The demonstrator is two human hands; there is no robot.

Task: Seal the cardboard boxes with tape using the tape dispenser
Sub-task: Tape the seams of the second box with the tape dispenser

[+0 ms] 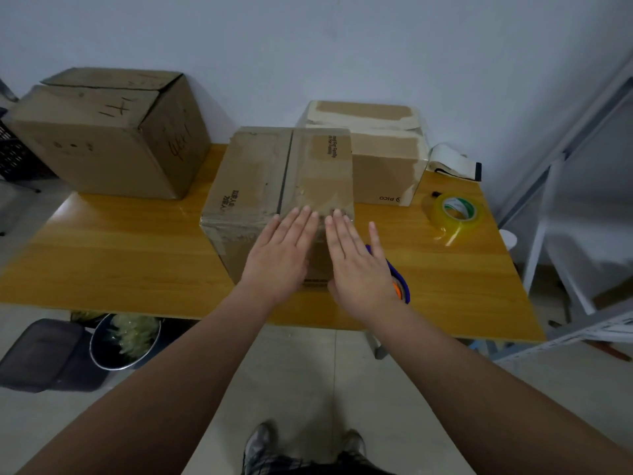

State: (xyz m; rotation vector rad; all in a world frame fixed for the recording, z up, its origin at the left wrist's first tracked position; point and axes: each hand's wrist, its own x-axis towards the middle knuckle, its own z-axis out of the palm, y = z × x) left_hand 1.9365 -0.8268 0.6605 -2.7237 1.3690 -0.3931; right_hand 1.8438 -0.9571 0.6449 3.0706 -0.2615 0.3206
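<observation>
both forearms reach forward, side by side, over the near edge of the wooden table (113, 265). the left hand (279, 258) and right hand (359, 265) are flat, palms down, fingers straight and together, gripping nothing, with fingertips on the near top edge of the middle cardboard box (277, 180). a purple tape dispenser (401, 286) lies mostly hidden under the right hand. farther right sits a clear tape roll (455, 214); behind stand a taped box (376, 149) and, far left, a large box (106, 132).
</observation>
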